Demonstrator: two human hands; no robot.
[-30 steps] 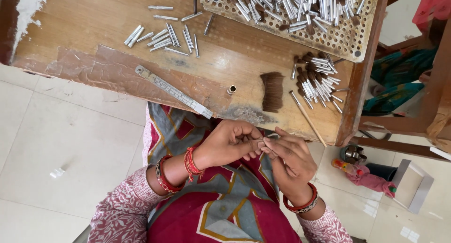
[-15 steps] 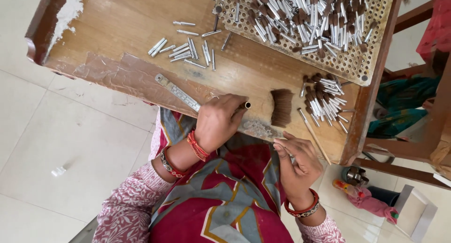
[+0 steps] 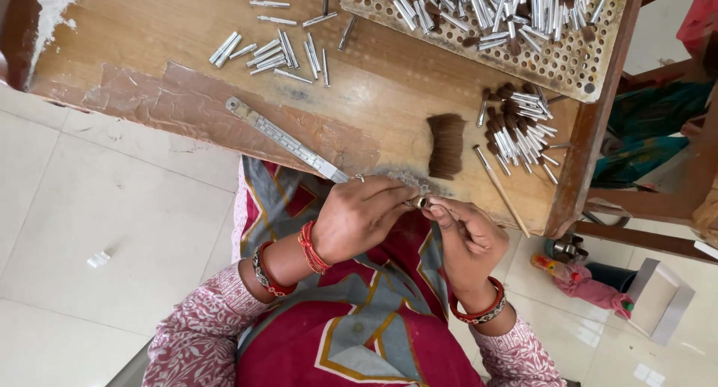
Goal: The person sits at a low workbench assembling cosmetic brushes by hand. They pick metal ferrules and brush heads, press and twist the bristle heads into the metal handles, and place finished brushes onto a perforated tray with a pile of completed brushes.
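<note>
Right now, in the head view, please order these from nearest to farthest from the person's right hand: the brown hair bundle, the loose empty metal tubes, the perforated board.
1. The brown hair bundle, on the table just above the right hand.
2. The perforated board, at the table's far right edge.
3. The loose empty metal tubes, far to the left.

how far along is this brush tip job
Done: a pile of tufted ferrules lies by the table's right edge, more on the perforated board. In hand: left hand and right hand meet on one small ferrule. Left: empty tubes and a hair bundle.
</note>
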